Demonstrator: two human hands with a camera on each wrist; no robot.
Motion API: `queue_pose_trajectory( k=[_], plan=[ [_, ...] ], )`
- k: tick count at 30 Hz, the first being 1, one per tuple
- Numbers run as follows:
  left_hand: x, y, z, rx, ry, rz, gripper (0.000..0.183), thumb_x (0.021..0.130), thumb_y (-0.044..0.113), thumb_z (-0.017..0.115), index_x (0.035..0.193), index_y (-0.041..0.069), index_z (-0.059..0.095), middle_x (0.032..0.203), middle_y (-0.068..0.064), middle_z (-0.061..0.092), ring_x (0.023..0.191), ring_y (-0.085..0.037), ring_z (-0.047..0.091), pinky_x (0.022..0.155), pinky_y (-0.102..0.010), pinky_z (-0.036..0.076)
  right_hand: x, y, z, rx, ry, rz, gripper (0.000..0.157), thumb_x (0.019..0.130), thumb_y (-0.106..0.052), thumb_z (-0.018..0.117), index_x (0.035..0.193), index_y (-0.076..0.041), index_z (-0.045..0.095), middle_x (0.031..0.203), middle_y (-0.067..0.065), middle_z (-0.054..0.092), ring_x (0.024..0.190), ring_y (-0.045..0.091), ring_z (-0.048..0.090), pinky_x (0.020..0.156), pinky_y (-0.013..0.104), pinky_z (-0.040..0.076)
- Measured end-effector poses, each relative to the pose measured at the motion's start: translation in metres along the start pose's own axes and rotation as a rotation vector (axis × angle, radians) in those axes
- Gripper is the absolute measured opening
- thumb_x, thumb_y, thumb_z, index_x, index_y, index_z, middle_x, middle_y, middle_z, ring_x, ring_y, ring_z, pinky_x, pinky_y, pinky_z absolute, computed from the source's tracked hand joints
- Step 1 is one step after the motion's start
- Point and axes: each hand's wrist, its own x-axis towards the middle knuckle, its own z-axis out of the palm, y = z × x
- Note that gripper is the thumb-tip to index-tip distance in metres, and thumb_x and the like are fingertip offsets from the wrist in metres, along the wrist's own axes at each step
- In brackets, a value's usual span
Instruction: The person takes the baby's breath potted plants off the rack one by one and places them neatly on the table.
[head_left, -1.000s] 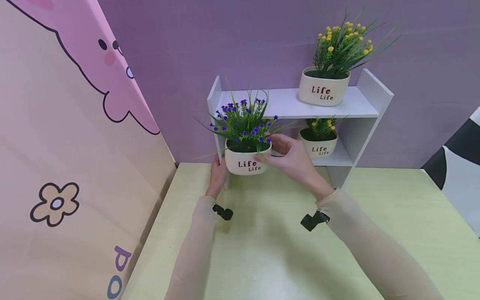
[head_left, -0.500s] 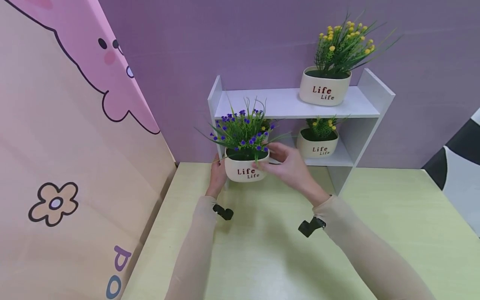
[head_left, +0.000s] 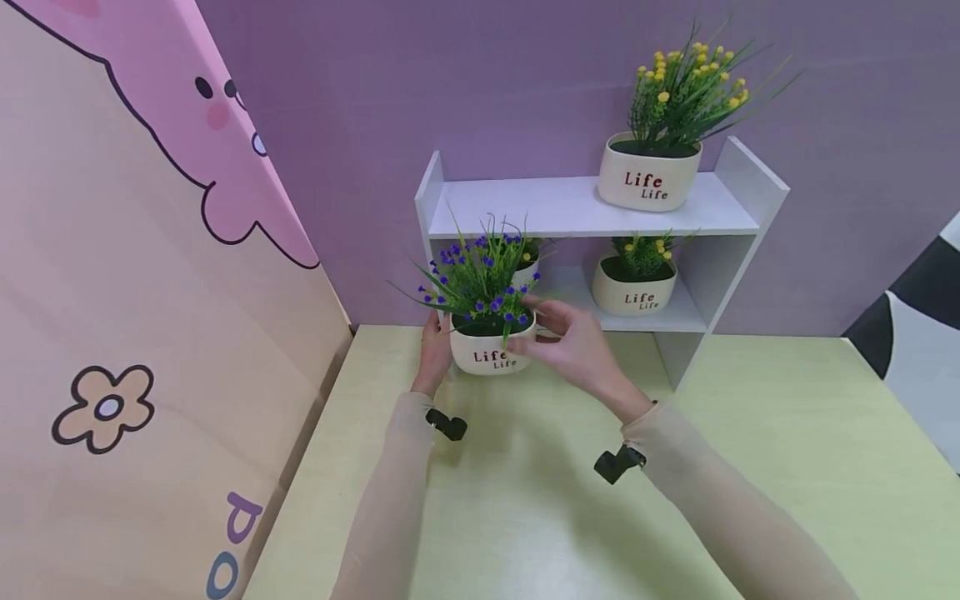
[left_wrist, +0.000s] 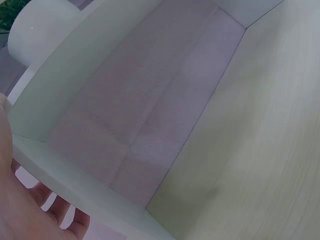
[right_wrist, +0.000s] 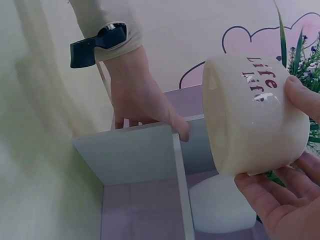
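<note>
My right hand holds a white oval flowerpot with purple-blue flowers, lettered "Life Life", in front of the left end of a white two-tier shelf. In the right wrist view, thumb and fingers grip the pot on opposite sides, and its underside faces that camera. My left hand grips the shelf's left side panel; the right wrist view shows this hand with its thumb inside the panel and fingers outside. Behind the held pot, another pot on the lower tier is mostly hidden.
A pot with yellow flowers stands on the upper tier at the right. Below it, a smaller yellow-flowered pot sits on the lower tier. The shelf stands on a pale wooden table against a purple wall, with a decorated panel at the left.
My right hand has lowered the purple-flowered pot from the upper tier's level to in front of the lower tier, uncovering part of the pot behind. The left hand stays on the side panel.
</note>
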Motion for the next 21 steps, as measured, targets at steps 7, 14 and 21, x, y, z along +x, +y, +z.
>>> queue_pose_trajectory(
  k=[7, 14, 21],
  plan=[
    [0.002, -0.002, -0.001, 0.021, 0.016, -0.010, 0.056, 0.116, 0.037, 0.041, 0.167, 0.014, 0.037, 0.168, -0.017, 0.043, 0.157, -0.036, 0.039, 0.129, -0.052, 0.031, -0.003, 0.007, 0.003, 0.006, 0.004, 0.007, 0.075, 0.090, -0.027, 0.087, 0.155, -0.009, 0.055, 0.160, 0.015, 0.055, 0.142, 0.040, 0.058, 0.113, 0.054, 0.051],
    [0.001, -0.003, -0.001, 0.057, 0.035, 0.010, 0.058, 0.115, 0.043, 0.042, 0.164, 0.011, 0.041, 0.166, -0.019, 0.046, 0.156, -0.037, 0.041, 0.129, -0.053, 0.031, -0.003, 0.017, 0.007, 0.036, 0.006, 0.023, 0.071, 0.089, -0.022, 0.087, 0.152, -0.006, 0.057, 0.159, 0.016, 0.055, 0.141, 0.040, 0.059, 0.110, 0.051, 0.053],
    [0.000, -0.004, -0.002, 0.104, 0.060, 0.011, 0.056, 0.114, 0.039, 0.044, 0.157, 0.004, 0.049, 0.160, -0.023, 0.051, 0.150, -0.041, 0.047, 0.126, -0.054, 0.036, -0.004, 0.026, 0.014, 0.030, 0.013, 0.030, 0.073, 0.088, -0.022, 0.088, 0.153, -0.005, 0.057, 0.159, 0.017, 0.056, 0.144, 0.040, 0.056, 0.111, 0.052, 0.052]
  ],
)
